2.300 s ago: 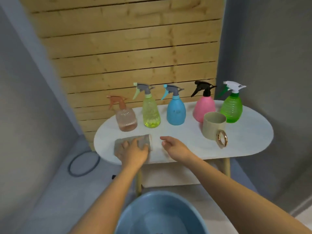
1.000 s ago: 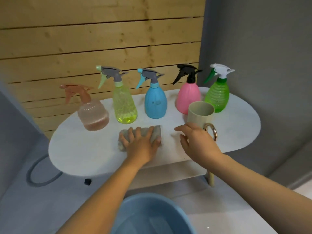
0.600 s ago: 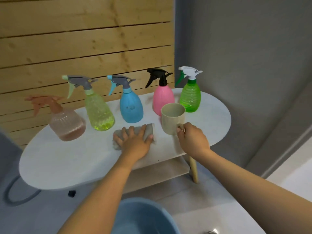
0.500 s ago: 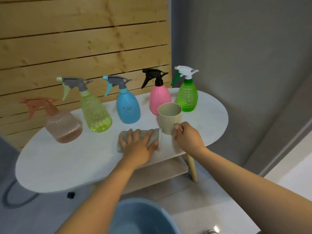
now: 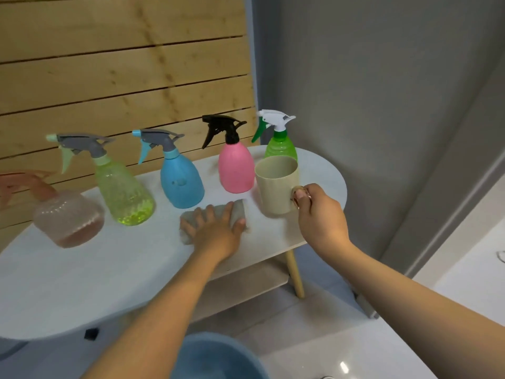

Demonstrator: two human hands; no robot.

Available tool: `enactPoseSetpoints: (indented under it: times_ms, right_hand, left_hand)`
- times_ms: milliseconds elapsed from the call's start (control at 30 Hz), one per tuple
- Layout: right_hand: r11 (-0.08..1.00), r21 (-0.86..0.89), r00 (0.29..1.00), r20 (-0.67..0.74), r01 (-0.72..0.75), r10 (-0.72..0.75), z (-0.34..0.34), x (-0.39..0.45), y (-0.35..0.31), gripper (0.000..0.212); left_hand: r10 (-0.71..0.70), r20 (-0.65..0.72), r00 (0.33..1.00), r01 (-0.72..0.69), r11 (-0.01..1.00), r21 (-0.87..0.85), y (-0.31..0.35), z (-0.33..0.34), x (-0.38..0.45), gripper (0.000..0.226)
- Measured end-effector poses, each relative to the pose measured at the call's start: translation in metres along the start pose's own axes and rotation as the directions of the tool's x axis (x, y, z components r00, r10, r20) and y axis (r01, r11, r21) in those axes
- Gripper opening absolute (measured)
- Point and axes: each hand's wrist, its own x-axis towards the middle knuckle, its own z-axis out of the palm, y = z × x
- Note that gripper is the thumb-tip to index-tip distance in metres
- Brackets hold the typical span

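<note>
Mug (image 5: 274, 187), beige with a gold handle, stood upright near the right end of the white oval table (image 5: 82, 269). Its mouth faced up and its handle was turned to the right, and it sat just in front of the pink spray bottle (image 5: 236, 168) and the green spray bottle (image 5: 280, 149). Whether its base touched the top I couldn't tell. The right arm reached in from the lower right, and the right hand (image 5: 319, 214) had fingers and thumb curled tightly round the handle. The left arm stretched forward from below. The left hand (image 5: 216, 231) lay palm down, fingers spread and nearly straight, pressing a grey cloth (image 5: 239, 209) onto the table. It was just left of the mug and in front of the blue spray bottle (image 5: 180, 184). The cloth's long side ran left to right.
</note>
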Motion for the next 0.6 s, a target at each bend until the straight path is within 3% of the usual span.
enactPoseSetpoints:
  times_ms: [167, 300, 367, 467, 600]
  right_hand:
    - [0.998, -0.053, 0.995, -0.096, 0.028, -0.033, -0.013, 0.009, 0.002, 0.028]
    - [0.999, -0.012, 0.997, -0.076, 0.031, -0.032, -0.009, 0.007, -0.002, 0.029]
    - [0.999, -0.011, 0.998, -0.039, 0.041, -0.041, -0.004, 0.003, -0.006, 0.03]
    - [0.999, 0.015, 0.999, 0.026, 0.036, -0.036, 0.007, -0.005, -0.012, 0.029]
    - [0.999, 0.044, 0.997, 0.07, 0.017, -0.02, 0.016, -0.008, -0.02, 0.028]
  left_hand:
    - [0.247, 0.014, 0.969, -0.247, 0.969, -0.001, 0.079, 0.008, -0.021, 0.057]
    - [0.255, -0.005, 0.967, -0.255, 0.965, 0.058, 0.035, 0.004, -0.036, 0.052]
    - [0.182, -0.047, 0.982, -0.181, 0.983, 0.03, -0.01, 0.002, -0.045, 0.051]
    - [-0.056, -0.064, 0.996, 0.057, 0.998, 0.022, -0.098, -0.008, -0.06, 0.053]
    - [-0.363, -0.03, 0.931, 0.364, 0.93, 0.043, -0.176, -0.022, -0.078, 0.057]
